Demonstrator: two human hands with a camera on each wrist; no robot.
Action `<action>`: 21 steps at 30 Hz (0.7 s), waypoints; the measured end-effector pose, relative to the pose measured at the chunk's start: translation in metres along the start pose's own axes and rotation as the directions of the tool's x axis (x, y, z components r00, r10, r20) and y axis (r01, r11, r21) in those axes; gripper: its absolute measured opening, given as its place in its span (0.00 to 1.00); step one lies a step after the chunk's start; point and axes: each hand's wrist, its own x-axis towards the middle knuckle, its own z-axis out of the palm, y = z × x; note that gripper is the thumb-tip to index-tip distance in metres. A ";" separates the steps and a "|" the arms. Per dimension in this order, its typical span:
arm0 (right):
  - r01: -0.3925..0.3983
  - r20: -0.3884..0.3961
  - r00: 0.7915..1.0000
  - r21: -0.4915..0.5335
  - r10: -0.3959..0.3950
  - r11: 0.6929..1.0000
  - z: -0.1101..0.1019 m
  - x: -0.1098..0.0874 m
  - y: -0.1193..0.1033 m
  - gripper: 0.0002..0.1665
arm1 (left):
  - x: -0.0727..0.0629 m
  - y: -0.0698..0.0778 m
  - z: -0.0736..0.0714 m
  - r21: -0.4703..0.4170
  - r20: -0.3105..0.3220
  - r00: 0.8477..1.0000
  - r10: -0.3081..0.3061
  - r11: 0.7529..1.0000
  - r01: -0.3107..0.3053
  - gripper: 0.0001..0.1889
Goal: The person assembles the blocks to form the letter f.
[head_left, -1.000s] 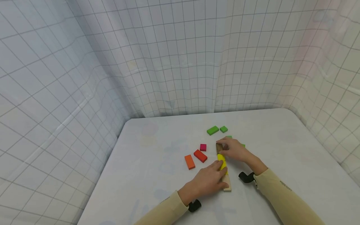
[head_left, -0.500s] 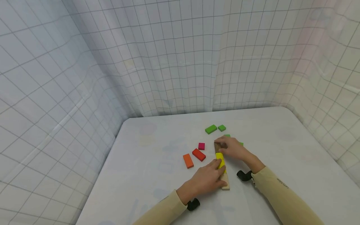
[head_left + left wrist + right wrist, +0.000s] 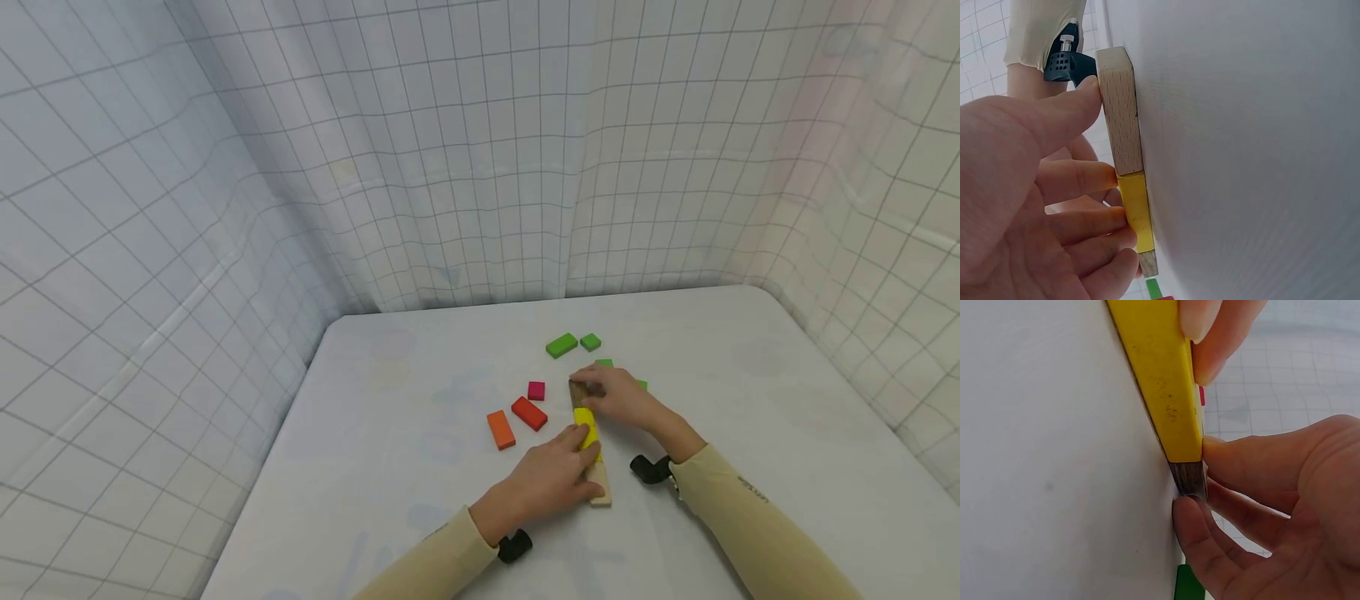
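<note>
Where a person's two bare hands meet on a white counter (image 3: 405,400), a narrow row of blocks lies flat, joined end to end, right of the counter's middle. Its long axis runs away from the person, the far end angled slightly to the left. Nearest is a pale wooden block (image 3: 1120,119), next a yellow block (image 3: 1137,212), and farthest a dark brown block (image 3: 1188,478); each lies lengthwise along the same line.

The left hand (image 3: 547,483) reaches across from the left, its grip loose: the thumb touches the pale block and the extended fingers rest against the yellow one. The right hand (image 3: 618,397) has a narrow grip, pinching the brown block, with the thumb beside the yellow joint and a fingertip at the far end.

Left of the row, well apart from the hands, lie an orange block (image 3: 501,430), a red block (image 3: 529,413) and a small crimson block (image 3: 536,391). Beyond the hands sit a long green block (image 3: 562,345) and a small green block (image 3: 591,342); other green pieces (image 3: 642,385) are partly hidden by the right hand. Gridded white cloth (image 3: 465,167) surrounds the counter.
</note>
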 end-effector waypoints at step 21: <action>-0.030 0.010 0.999 0.000 0.030 1.000 -0.003 0.000 -0.003 0.27 | 0.001 -0.004 -0.005 -0.086 0.001 1.000 -0.021 0.996 0.021 0.33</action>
